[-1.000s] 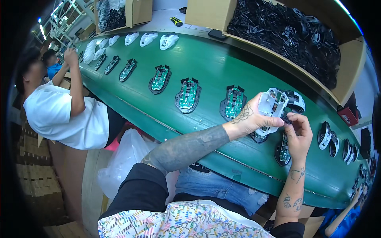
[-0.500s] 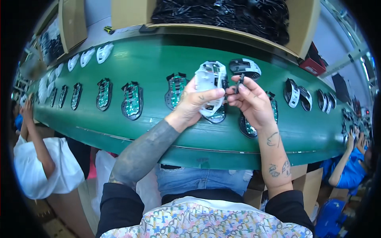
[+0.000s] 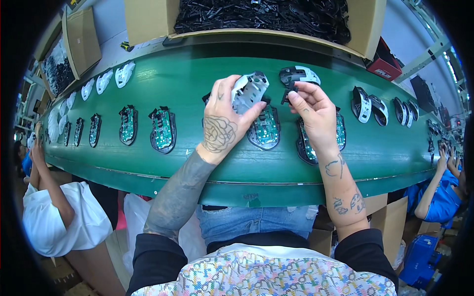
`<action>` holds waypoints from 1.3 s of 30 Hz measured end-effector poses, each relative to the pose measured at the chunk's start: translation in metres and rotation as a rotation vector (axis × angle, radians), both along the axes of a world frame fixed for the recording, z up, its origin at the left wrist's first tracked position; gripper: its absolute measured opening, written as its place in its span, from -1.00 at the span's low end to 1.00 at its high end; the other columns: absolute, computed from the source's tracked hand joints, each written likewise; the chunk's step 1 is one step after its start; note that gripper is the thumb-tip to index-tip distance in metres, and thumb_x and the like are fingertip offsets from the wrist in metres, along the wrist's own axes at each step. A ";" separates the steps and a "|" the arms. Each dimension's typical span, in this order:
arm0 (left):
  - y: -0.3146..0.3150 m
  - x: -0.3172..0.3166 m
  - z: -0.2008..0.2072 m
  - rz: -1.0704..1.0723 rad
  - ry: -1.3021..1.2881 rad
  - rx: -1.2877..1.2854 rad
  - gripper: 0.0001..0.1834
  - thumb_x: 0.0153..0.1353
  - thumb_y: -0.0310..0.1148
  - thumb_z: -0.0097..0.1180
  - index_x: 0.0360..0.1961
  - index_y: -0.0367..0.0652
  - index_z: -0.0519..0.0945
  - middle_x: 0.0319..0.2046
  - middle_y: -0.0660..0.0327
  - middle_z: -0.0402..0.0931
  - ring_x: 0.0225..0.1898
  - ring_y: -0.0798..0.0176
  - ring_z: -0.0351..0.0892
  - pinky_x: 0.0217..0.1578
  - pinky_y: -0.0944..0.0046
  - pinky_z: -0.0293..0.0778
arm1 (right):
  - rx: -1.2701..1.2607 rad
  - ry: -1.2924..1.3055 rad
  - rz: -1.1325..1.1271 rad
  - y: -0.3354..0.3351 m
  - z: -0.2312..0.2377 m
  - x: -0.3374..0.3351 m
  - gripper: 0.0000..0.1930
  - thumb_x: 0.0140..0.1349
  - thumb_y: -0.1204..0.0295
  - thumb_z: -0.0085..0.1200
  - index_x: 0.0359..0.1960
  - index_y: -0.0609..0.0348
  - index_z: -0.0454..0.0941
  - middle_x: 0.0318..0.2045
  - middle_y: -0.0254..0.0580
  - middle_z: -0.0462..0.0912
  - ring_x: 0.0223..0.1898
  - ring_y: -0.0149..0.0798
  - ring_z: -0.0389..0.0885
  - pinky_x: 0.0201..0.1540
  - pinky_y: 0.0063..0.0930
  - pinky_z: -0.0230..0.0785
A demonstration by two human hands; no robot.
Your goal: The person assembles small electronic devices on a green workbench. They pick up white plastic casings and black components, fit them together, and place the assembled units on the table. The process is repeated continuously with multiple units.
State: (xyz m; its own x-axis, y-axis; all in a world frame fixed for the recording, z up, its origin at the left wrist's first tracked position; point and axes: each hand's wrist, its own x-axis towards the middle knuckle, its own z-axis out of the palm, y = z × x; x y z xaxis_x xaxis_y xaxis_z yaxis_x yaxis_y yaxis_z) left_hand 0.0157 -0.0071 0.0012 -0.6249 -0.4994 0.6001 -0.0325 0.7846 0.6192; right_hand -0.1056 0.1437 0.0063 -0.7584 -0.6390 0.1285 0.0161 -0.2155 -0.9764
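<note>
Tilted in my left hand (image 3: 222,118) is a white mouse shell (image 3: 251,92), gripped at its sides with the hollow inner face showing. My right hand (image 3: 318,116) pinches a small black plastic part (image 3: 289,93) between thumb and fingers, apart from the shell. Below and between the hands lies a mouse base with a green circuit board (image 3: 265,129). A second mouse base (image 3: 306,145) is partly covered by my right hand and wrist. Just beyond the right fingers sits a black-and-white mouse (image 3: 300,75).
More board-fitted bases (image 3: 163,130) and white shells (image 3: 125,74) line the green work surface (image 3: 197,64) on the left. Black-and-white shells (image 3: 363,106) stand on the right. A cardboard box (image 3: 365,24) of black parts is at the back. Co-workers (image 3: 64,212) work at both sides.
The shell has tipped over in my left hand and moved slightly left, away from my right hand. The black part has shifted a little left with my right fingers.
</note>
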 end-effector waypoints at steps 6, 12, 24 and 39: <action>0.000 0.000 -0.003 -0.536 0.216 1.269 -0.38 0.06 -0.19 0.34 0.05 -0.23 0.32 -0.12 0.16 0.50 -0.15 0.27 0.55 -0.14 0.28 0.50 | -0.083 -0.177 0.126 -0.003 0.003 0.009 -0.69 0.20 0.50 0.16 -0.02 0.28 0.48 -0.27 -0.28 0.61 -0.30 -0.48 0.57 -0.29 -0.65 0.43; 0.017 -0.001 -0.010 -0.532 0.233 1.212 -0.36 0.17 -0.16 0.25 0.14 -0.22 0.25 -0.08 0.19 0.47 -0.08 0.36 0.49 -0.08 0.32 0.47 | -0.069 -0.257 0.165 -0.006 -0.002 0.022 -0.72 0.20 0.51 0.16 -0.06 0.27 0.49 -0.27 -0.28 0.62 -0.30 -0.50 0.57 -0.31 -0.66 0.43; 0.018 0.002 -0.009 -0.368 0.243 0.803 -0.34 0.10 -0.22 0.32 0.11 -0.24 0.24 -0.10 0.15 0.49 -0.10 0.33 0.50 -0.09 0.32 0.45 | 0.005 -0.182 0.180 -0.004 0.000 0.014 -0.79 0.19 0.51 0.16 -0.15 0.28 0.51 -0.30 -0.27 0.61 -0.32 -0.47 0.58 -0.22 -0.60 0.47; 0.012 0.009 -0.004 -0.268 0.269 0.474 -0.26 -0.01 -0.24 0.37 0.13 -0.25 0.25 -0.10 0.03 0.44 -0.08 0.17 0.50 -0.06 0.21 0.43 | 0.101 0.038 0.314 0.000 -0.012 0.004 -0.85 0.34 0.42 -0.02 -0.14 0.22 0.44 -0.35 -0.44 0.51 -0.34 -0.58 0.43 -0.26 -0.70 0.30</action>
State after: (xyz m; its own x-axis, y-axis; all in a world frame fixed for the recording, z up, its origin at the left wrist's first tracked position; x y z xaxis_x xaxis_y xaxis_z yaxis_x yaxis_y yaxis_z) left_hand 0.0249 0.0050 -0.0024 -0.6234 -0.5971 0.5048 0.3344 0.3800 0.8624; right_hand -0.1011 0.1442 -0.0053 -0.5181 -0.8518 0.0769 0.0292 -0.1075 -0.9938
